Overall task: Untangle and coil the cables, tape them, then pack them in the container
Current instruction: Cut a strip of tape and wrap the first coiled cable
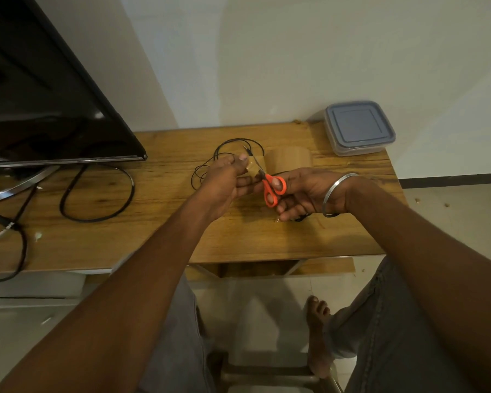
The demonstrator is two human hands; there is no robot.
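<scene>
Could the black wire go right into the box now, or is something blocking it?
The grey lid sits on the container, closing it. The tape roll also stands between the thin black cable and the container.

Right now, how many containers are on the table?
1: a clear, grey-lidded container at the table's far right corner, beyond the right hand. The TV hides some tabletop.

No writing, brand or number can be read anywhere. The lid of the container [359, 127], the tape roll [291, 158], the orange scissors [272, 190] and the dark television screen [40, 95] show plain surfaces only
</scene>
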